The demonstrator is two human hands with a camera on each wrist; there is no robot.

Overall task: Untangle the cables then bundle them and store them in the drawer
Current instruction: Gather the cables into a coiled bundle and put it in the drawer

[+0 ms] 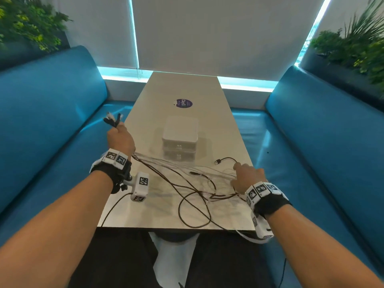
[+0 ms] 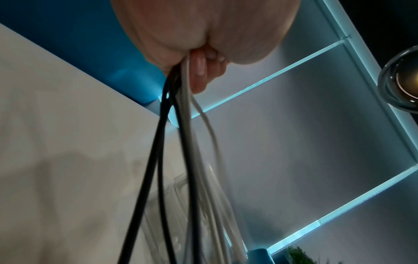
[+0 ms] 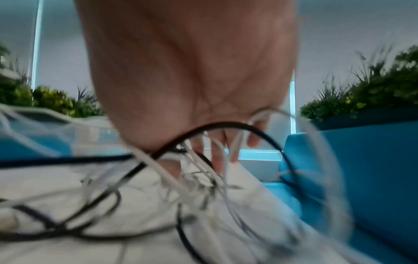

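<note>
Combing the cables straight, one end held high

On the table, in front of the closed drawer box, the cables lie looped; the left hand is fisted round their plug ends, raised off the table's left edge, while the right hand has its fingers threaded through the strands. Best to keep the left fist firm and draw the right slowly away, easing at any snag.

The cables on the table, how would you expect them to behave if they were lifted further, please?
Probably floppy: the cables sag in loose loops across the table between the left hand and the right hand. Likely light, since one closed fist holds several ends up. They would probably snag, as black and white strands cross near the right hand.
</note>
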